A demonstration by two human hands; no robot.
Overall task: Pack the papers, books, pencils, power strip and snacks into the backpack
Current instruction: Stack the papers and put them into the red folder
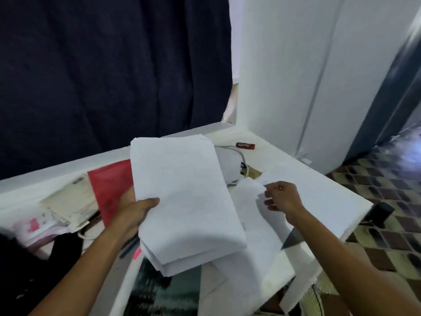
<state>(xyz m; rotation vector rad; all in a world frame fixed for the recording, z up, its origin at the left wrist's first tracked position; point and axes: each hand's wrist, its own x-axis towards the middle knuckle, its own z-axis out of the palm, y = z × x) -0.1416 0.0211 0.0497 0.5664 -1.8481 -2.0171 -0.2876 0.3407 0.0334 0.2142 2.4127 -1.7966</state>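
1. Your left hand (pixel 134 210) is gripping a thick stack of papers (pixel 182 197) by its left edge, thumb lying across the top sheet, and is holding the stack tilted above the counter (pixel 319 190).
2. Your right hand (pixel 282 197) is pinching the upper corner of a loose sheet (pixel 252 215) just right of the stack, with the fingers curled onto it.
3. More loose sheets are lying below the stack, overhanging the counter's near edge.
4. A red folder (pixel 109 185) is lying left of the stack, partly hidden under it, and cream-coloured books (pixel 68 201) are sitting further left.
5. A white cable (pixel 239 156) is showing behind the stack's right edge; whether it belongs to the power strip you cannot tell.
6. A small red snack bar (pixel 245 145) is resting behind the stack, near the counter's far corner.
7. Something dark, blurred, is sitting at the lower left of the stack.
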